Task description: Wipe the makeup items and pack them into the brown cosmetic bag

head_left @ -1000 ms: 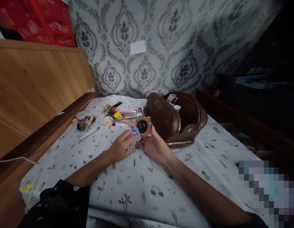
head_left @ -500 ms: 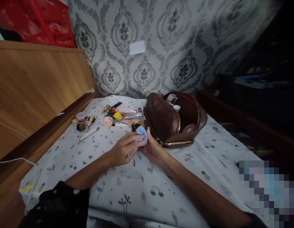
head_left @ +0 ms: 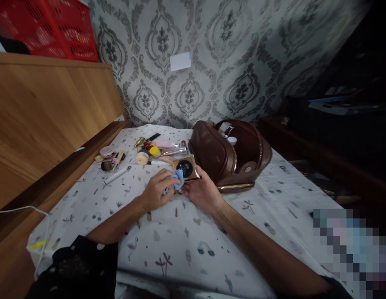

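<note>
A square gold compact (head_left: 185, 167) with a round black centre is held in my right hand (head_left: 208, 192), whose fingers are around its right and lower edges. My left hand (head_left: 158, 190) pinches a light blue cloth (head_left: 179, 178), which touches the compact's lower left corner. Just right of them stands a brown leather bag (head_left: 213, 153), unzipped, with white-capped items near its opening. Beyond my hands lie a cream jar (head_left: 142, 157) with a dark lid, a yellow-lidded pot (head_left: 154, 151), a pink tube (head_left: 164, 144) and several other cosmetics.
Makeup brushes and a sponge-like piece lie at the left, among them a dark-bristled brush (head_left: 106, 166). A white pen-like tube (head_left: 115, 176) is nearer. The patterned tablecloth (head_left: 186, 249) covers the surface. A wooden cabinet (head_left: 55, 112) bounds the left, carrying a red basket (head_left: 71, 31).
My left hand with the blue cloth has moved left and slightly down across the compact. The compact's face, mostly covered before, is now in view and tilted towards me.
</note>
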A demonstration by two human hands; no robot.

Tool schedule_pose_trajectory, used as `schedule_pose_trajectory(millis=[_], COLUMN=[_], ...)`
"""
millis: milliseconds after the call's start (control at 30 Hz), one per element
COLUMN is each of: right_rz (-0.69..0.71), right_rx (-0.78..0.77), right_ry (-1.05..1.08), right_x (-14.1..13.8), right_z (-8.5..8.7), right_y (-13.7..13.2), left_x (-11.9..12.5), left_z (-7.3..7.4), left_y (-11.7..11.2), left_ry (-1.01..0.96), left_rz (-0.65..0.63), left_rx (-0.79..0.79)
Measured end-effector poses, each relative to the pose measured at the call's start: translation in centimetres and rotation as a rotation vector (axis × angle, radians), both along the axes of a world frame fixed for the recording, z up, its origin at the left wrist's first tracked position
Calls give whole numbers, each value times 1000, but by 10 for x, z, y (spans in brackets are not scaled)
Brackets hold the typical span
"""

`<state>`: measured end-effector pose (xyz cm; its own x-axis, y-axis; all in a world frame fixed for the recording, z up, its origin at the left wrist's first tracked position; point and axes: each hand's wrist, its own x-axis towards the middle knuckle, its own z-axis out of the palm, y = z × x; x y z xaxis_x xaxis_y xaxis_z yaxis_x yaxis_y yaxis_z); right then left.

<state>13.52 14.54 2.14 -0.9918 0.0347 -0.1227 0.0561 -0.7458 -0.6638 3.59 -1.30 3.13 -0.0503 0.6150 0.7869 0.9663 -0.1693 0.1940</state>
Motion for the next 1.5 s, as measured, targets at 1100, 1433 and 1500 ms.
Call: schedule_pose_trajectory(millis=[1100, 1433, 1500], right_rz=[-388, -137, -118], right_rx=[-158, -48, -36], right_ry=[25, 111, 135], right_x=[-11, -3, -2], right_z=[-13, -11, -10], right_y=[-3, -10, -11], left_x=[-3, 1, 2], left_z=[10, 7, 5], left_y=[-2, 4, 5], left_ry=[-874, -1202, -1191], left_rz=[111, 11, -5], left_rx=[40, 29, -19])
